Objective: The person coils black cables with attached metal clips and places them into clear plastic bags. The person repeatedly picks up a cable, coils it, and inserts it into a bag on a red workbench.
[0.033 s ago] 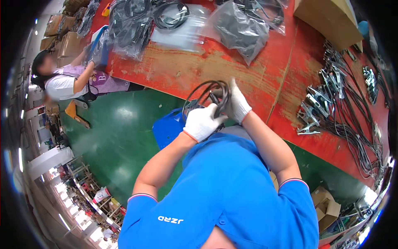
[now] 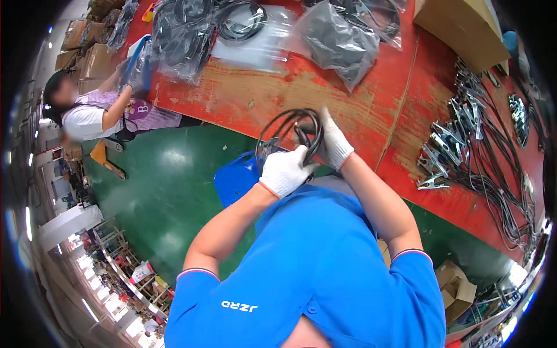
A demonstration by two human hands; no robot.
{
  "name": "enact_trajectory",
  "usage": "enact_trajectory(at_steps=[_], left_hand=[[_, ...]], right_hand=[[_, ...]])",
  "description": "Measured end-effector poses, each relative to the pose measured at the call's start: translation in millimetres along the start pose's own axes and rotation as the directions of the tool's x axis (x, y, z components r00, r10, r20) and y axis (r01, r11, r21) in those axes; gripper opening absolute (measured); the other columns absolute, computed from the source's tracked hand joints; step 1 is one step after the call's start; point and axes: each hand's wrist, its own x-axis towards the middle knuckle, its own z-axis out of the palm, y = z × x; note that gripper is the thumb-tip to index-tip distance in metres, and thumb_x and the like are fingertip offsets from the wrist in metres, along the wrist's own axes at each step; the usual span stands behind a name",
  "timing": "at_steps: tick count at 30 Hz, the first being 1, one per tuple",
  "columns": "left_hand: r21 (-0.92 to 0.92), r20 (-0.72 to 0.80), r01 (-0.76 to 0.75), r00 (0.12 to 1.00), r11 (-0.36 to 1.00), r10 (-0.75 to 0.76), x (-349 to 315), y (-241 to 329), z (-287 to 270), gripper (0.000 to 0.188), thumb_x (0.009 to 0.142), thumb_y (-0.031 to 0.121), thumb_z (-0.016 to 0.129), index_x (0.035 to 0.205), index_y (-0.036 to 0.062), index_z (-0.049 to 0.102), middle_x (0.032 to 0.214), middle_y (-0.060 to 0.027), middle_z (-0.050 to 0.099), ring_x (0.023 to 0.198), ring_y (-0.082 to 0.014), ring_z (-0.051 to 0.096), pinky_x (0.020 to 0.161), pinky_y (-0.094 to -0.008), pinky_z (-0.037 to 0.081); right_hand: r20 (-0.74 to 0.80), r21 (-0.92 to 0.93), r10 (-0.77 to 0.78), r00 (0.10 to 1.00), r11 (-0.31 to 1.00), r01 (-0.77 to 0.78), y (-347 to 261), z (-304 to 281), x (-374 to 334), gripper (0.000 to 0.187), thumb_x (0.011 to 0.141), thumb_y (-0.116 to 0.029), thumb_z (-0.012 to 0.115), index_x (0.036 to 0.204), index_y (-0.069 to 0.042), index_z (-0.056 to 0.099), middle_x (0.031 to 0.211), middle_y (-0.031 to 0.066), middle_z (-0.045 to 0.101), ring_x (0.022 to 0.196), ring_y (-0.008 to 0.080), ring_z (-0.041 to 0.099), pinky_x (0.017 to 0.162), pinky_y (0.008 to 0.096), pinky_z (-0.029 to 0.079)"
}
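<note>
A coil of black cable is held up in front of my body, at the near edge of the red table. My left hand, in a white glove, grips the lower part of the coil, its thumb near a dark plug-like end. On the coil's right side, my right hand, also gloved in white, is closed around the bundled loops; most of its fingers are hidden behind them. The loops fan out loosely to the left above my left hand.
The worn red table bears bagged cables, a grey plastic bag, a cardboard box and metal clamps with cables. A blue stool stands below. At the left, a co-worker handles a bag.
The coil's loops have spread slightly wider and rounder between my hands. Both hands keep their hold in nearly the same place.
</note>
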Motion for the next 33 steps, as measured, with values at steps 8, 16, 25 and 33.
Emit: enact_trajectory(at_steps=[8, 16, 25, 33], left_hand=[[0.369, -0.125, -0.425, 0.858, 0.826, 0.498, 91, -140, 8, 0.023, 0.088, 0.031, 0.073, 0.082, 0.0145, 0.057, 0.062, -0.0063, 0.062, 0.059, -0.0283, 0.067, 0.057, -0.0443, 0.051], [-0.048, -0.214, -0.524, 0.837, 0.850, 0.504, 104, -222, 25, 0.041, 0.079, 0.028, 0.083, 0.110, 0.0076, 0.067, 0.096, -0.0128, 0.070, 0.096, -0.0341, 0.069, 0.087, -0.0477, 0.055], [-0.183, 0.067, 0.414, 0.910, 0.892, -0.408, 192, -307, -31, 0.111, 0.073, 0.065, 0.082, 0.159, 0.0089, 0.041, 0.151, -0.0338, 0.049, 0.143, -0.0461, 0.049, 0.117, -0.0472, 0.043], [-0.190, 0.122, 0.380, 0.924, 0.905, -0.362, 210, -291, -12, 0.059, 0.089, 0.055, 0.070, 0.126, 0.0091, 0.068, 0.121, -0.0190, 0.071, 0.111, -0.0384, 0.069, 0.094, -0.0476, 0.054]], right_hand=[[-0.139, -0.394, -0.445, 0.885, 0.844, 0.363, -28, 24, 97, 0.028, 0.100, -0.022, 0.072, 0.114, 0.001, 0.064, 0.097, 0.0118, 0.073, 0.086, 0.0241, 0.074, 0.079, 0.0389, 0.062], [-0.149, -0.978, -0.752, 0.642, 0.015, -0.209, 1, -24, 139, 0.057, 0.089, -0.040, 0.073, 0.132, -0.005, 0.061, 0.126, 0.0258, 0.066, 0.117, 0.0436, 0.064, 0.100, 0.0493, 0.053], [-0.344, -0.934, -0.654, 0.674, 0.164, -0.317, -3, 27, 146, 0.075, 0.090, -0.047, 0.071, 0.150, -0.009, 0.046, 0.135, 0.0359, 0.058, 0.119, 0.0518, 0.062, 0.104, 0.0526, 0.051], [-0.454, -0.793, -0.529, 0.717, -0.126, -0.595, -45, 58, 158, 0.073, 0.085, -0.049, 0.075, 0.144, -0.012, 0.052, 0.129, 0.0250, 0.064, 0.116, 0.0470, 0.065, 0.096, 0.0523, 0.054]])
